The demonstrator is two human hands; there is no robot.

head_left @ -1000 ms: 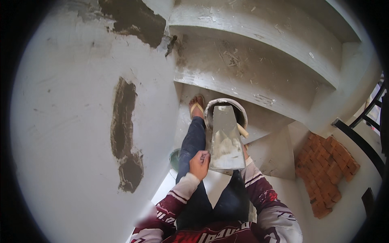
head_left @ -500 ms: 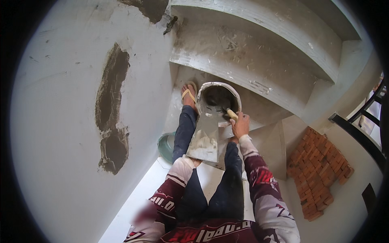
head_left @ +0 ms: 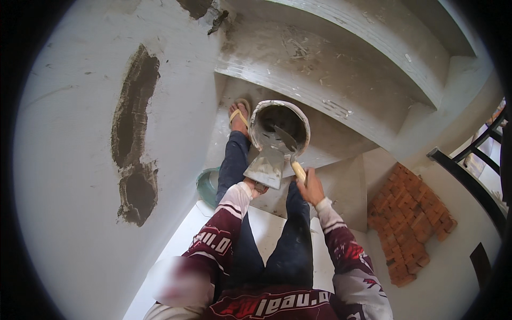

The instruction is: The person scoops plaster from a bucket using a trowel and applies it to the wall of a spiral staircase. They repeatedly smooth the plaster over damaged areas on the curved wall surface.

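My left hand is closed on the near end of a long grey metal plate, whose far end reaches over a white plaster-crusted bucket with grey mix in its dark inside. My right hand grips the pale wooden handle of a trowel; its pointed blade is down in the bucket's mouth. My left foot, in a yellow flip-flop, stands just left of the bucket. A green tub is partly hidden behind my left leg.
Dusty concrete steps curve across the top. The left wall has dark grey patches. Reddish brick facing covers part of the lower right wall, with a black metal railing at the far right.
The metal plate has moved down and left, uncovering the bucket, and now tilts into it. My right hand has come into view on the trowel handle and moved slightly down and left.
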